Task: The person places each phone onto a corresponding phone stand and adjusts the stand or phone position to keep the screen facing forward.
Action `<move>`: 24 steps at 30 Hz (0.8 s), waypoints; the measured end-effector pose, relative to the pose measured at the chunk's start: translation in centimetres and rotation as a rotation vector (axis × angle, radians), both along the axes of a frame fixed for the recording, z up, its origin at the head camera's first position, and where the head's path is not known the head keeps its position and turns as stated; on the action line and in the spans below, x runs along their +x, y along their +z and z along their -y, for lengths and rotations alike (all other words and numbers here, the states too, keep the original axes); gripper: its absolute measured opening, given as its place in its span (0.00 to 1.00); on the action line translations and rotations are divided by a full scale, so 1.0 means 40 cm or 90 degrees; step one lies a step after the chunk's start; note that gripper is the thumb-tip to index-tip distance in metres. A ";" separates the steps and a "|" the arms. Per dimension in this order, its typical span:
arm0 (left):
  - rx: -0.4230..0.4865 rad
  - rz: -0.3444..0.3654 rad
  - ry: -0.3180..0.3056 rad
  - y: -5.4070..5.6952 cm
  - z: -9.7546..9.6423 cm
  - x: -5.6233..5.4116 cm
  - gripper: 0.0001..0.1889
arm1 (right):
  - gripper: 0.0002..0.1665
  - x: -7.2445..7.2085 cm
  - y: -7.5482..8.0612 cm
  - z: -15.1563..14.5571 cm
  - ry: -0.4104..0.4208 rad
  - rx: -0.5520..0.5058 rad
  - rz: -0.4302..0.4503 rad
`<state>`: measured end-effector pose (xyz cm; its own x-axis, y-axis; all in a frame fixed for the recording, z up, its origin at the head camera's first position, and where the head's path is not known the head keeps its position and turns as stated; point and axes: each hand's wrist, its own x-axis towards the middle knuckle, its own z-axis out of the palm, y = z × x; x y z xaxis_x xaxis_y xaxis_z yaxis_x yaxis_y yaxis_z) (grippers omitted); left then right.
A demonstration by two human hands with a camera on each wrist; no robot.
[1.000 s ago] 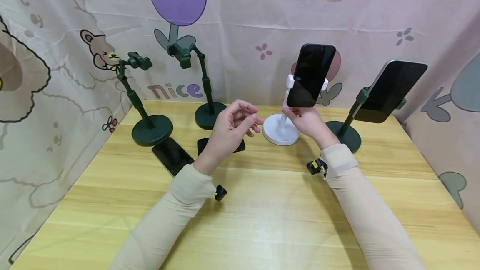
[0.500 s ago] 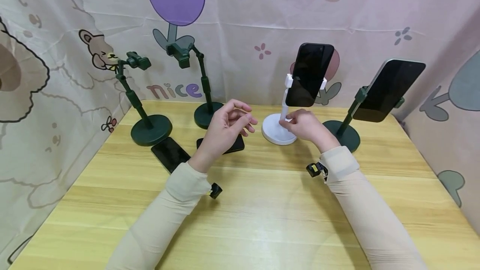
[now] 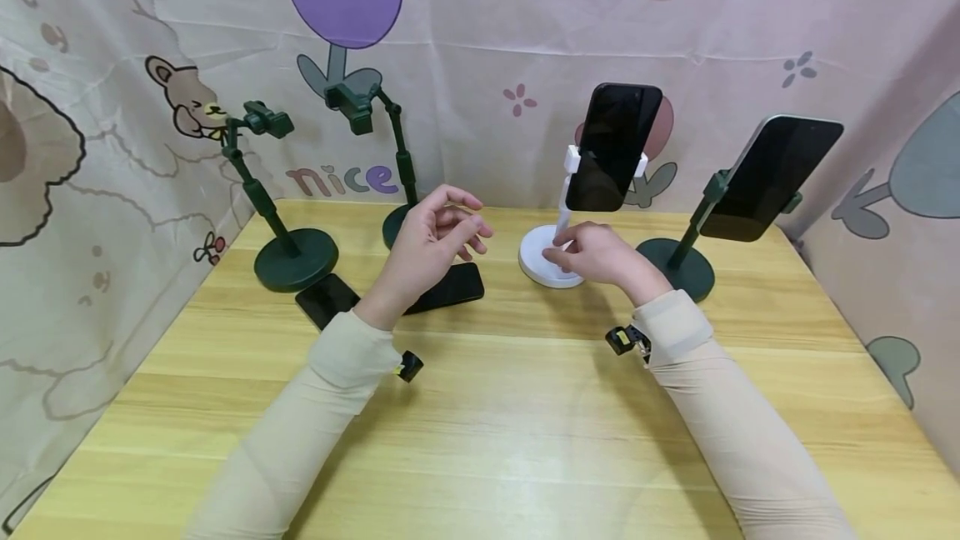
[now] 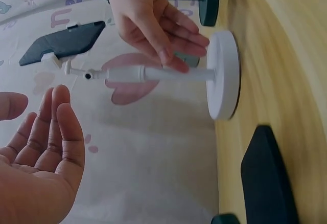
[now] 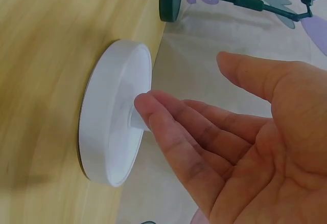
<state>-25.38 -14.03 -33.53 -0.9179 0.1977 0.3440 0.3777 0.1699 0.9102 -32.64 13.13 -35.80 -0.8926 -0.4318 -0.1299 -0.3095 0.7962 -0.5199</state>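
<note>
A white phone stand (image 3: pixel 534 261) holds a black phone (image 3: pixel 615 144) upright in its clamp. My right hand (image 3: pixel 600 257) is beside the stand's post, just above the round base. In the right wrist view its fingers (image 5: pixel 189 137) are loosely bent and overlap the post, with the thumb held apart. Left of the stand, my left hand (image 3: pixel 423 252) hovers in the air with relaxed fingers and nothing in them. Below it, a dark phone (image 3: pixel 453 286) lies flat on the table, partly hidden. Another phone (image 3: pixel 327 298) lies further left, partly behind the left wrist.
Two dark green stands with bare clamps, a left one (image 3: pixel 296 261) and a back one (image 3: pixel 405 169), stand behind the flat phones. On the right, another green stand (image 3: pixel 678 269) carries a tilted phone (image 3: pixel 772 177). A printed curtain (image 3: pixel 480 132) hangs behind the wooden table (image 3: pixel 495 440).
My right hand has come off the white stand's post and lowered slightly toward its base. My left hand has drifted left, uncovering more of the flat phone. The view has shifted slightly.
</note>
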 end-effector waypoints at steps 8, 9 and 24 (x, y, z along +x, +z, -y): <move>-0.029 -0.010 0.014 0.010 0.054 -0.023 0.11 | 0.29 -0.003 -0.006 0.025 0.002 -0.009 0.001; -0.032 -0.010 0.015 0.010 0.061 -0.026 0.11 | 0.29 -0.003 -0.006 0.029 0.003 -0.012 -0.002; -0.098 0.009 0.100 0.006 0.174 -0.049 0.14 | 0.26 -0.018 0.013 0.106 0.031 -0.071 -0.022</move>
<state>-27.33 -21.00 -33.30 -0.9459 0.1009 0.3083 0.3235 0.3636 0.8736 -33.37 8.90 -35.30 -0.8730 -0.4853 -0.0482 -0.3661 0.7174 -0.5927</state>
